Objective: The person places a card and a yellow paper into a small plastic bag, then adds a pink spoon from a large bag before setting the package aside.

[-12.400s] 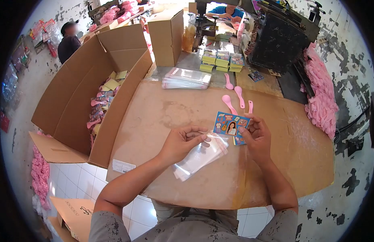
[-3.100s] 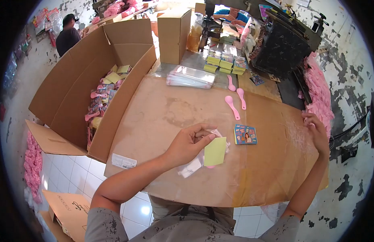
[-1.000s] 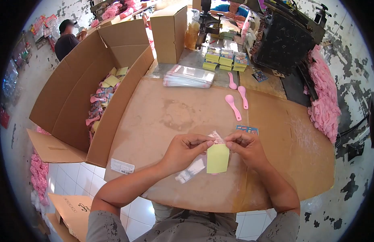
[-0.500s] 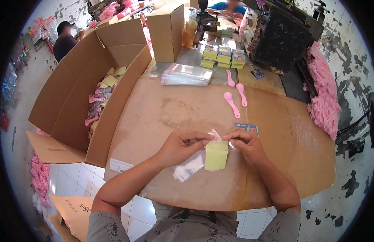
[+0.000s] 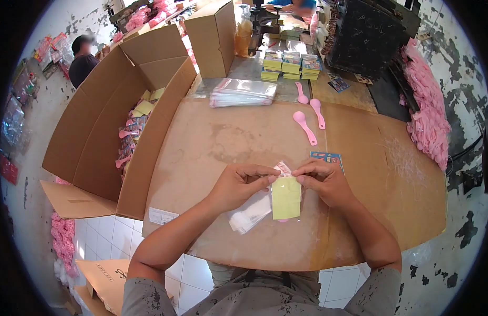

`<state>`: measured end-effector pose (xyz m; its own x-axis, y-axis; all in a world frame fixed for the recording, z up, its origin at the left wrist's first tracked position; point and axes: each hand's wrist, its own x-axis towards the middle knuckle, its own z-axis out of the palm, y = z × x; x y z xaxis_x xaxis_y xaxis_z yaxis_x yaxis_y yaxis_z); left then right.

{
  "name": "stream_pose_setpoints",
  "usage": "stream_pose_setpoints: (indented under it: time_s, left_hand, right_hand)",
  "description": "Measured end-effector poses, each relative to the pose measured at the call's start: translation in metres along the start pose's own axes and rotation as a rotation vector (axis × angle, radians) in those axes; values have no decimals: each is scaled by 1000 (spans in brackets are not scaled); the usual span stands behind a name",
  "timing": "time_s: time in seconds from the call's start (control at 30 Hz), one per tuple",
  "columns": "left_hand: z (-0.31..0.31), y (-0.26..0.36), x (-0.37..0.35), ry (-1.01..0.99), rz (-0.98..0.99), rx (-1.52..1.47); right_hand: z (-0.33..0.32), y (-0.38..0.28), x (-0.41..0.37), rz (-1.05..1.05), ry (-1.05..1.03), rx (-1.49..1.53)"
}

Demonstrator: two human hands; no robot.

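My left hand (image 5: 249, 181) and my right hand (image 5: 319, 179) pinch the top corners of a clear plastic bag with a yellow card (image 5: 286, 200) inside. A bit of pink shows below the card's lower edge. Between my fingertips, the bag's top has a pink-and-white printed strip (image 5: 282, 169). Under my left hand lie several clear bags (image 5: 250, 213) on the cardboard-covered table (image 5: 202, 158). A blue printed card (image 5: 326, 157) rests just behind my right hand. Farther back lie three pink spoons (image 5: 306, 128).
An open carton (image 5: 86, 116) at the left holds spoons and cards. Toward the back are a stack of clear bags (image 5: 243, 93), piles of cards (image 5: 291, 66) and a tall box (image 5: 210, 39). Pink material (image 5: 428, 116) hangs at the right. Two people sit farther off.
The bag and card hang straighter between my hands, and my right hand's fingers have moved slightly. The whole view has shifted a little.
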<state>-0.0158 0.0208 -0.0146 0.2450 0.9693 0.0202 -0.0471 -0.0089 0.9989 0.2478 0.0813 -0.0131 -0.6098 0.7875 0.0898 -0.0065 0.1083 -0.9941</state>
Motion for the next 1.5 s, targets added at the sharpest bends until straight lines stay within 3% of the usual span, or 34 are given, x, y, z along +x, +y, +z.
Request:
stream_pose_setpoints:
  time_s: [0.37,0.47,0.57,0.67,0.77,0.87,0.97,1.03,1.1,1.17,1.23,1.33,1.37,1.47,1.5]
  left_hand:
    - [0,3,0,22,-6,42]
    - [1,11,-2,73,-9,31]
    - [-2,6,0,79,23,55]
    - [8,14,0,134,40,-119]
    - [12,9,0,85,139,-105]
    - [0,1,-3,-120,-20,-41]
    - [-15,21,-4,-87,-114,33]
    - [-32,22,0,348,203,-148]
    - [-34,59,-1,582,363,-534]
    - [-35,63,3,633,410,-562]
    - [-42,17,11,516,340,-243]
    - [-13,7,6,335,260,588]
    - [-8,5,3,280,251,689]
    - [0,3,-1,167,240,905]
    - [1,1,-1,164,238,922]
  right_hand:
    - [6,1,0,-28,60,7]
    - [9,-16,-3,4,-52,-89]
    - [11,-6,-4,107,-76,-17]
    - [14,-7,-6,63,-6,-10]
    - [14,-15,-8,21,25,8]
    - [13,-18,-7,-100,74,-4]
    - [12,-17,-6,-45,241,140]
    - [10,-20,-4,-40,316,119]
    - [7,-17,-2,-51,360,100]
    - [-1,-9,2,-81,374,73]
    - [-10,-14,5,-173,348,-309]
    - [-36,-24,7,-288,267,-840]
    - [-46,-26,5,-318,234,-1008]
    - [-77,-32,-1,-78,28,-949]
    - [-84,-28,-2,-87,14,-935]
